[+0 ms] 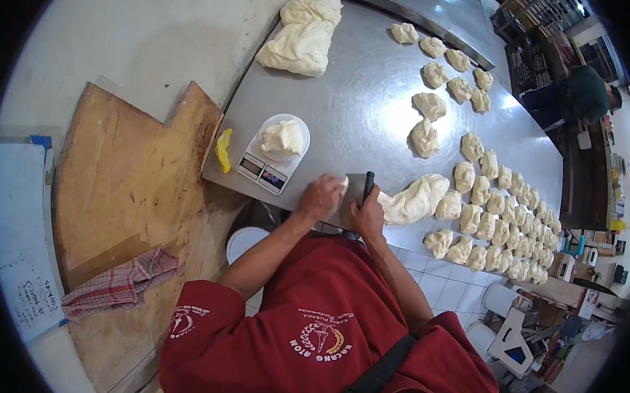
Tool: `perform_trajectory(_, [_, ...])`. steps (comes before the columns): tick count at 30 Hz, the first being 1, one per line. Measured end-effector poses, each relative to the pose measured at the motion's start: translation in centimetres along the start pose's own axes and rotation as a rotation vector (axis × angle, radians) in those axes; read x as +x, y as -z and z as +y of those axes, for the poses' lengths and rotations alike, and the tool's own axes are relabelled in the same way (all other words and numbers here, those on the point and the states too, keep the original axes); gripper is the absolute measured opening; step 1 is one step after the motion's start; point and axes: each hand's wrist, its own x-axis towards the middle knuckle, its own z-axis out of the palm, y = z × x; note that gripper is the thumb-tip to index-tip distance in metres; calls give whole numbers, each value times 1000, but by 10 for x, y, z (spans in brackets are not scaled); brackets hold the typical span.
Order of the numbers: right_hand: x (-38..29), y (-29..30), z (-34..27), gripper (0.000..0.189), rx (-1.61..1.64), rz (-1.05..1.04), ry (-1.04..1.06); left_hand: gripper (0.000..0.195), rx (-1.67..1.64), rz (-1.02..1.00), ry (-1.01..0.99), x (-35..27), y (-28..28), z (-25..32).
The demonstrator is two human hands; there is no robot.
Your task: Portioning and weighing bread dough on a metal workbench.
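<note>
My right hand (367, 212) grips the black handle of a dough cutter (354, 183), whose wide metal blade stands just left of a long lump of dough (418, 198). My left hand (321, 197) is blurred, with a small pale bit of dough (345, 184) at its fingertips beside the blade. Ahead and to the left, a white digital kitchen scale (261, 172) carries a dough piece (282, 139) on its round plate. Several rows of portioned dough pieces (471, 218) cover the right side of the steel table (363, 105).
A large dough mass (305, 39) rests at the table's far left. Near the scale lies a crumpled yellow wrapper (223, 150). A checked cloth (121, 284) is on a wooden board (128, 152) at left. Another person (579, 95) stands beyond the table at right.
</note>
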Motion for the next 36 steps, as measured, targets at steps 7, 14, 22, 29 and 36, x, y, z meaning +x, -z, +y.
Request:
perform_trajectory(7, [1,4,9,51,104,-36,23,24,631,492,-4,58,114,-40])
perform_trajectory(14, [9,41,26,50,787,-138,-330,42,99,146,-184,40,33,-19])
perform_trajectory(22, [-11,71,35,51,763,-42,-255,36,159,-200,-273,15,-59,16])
perform_trajectory(29, [-13,59,45,48,513,-4,-118,32,-147,-242,-9,7,-59,4])
perform_trajectory(36, [-10,57,21,45,310,-25,-84,33,-120,-230,118,4,-21,14])
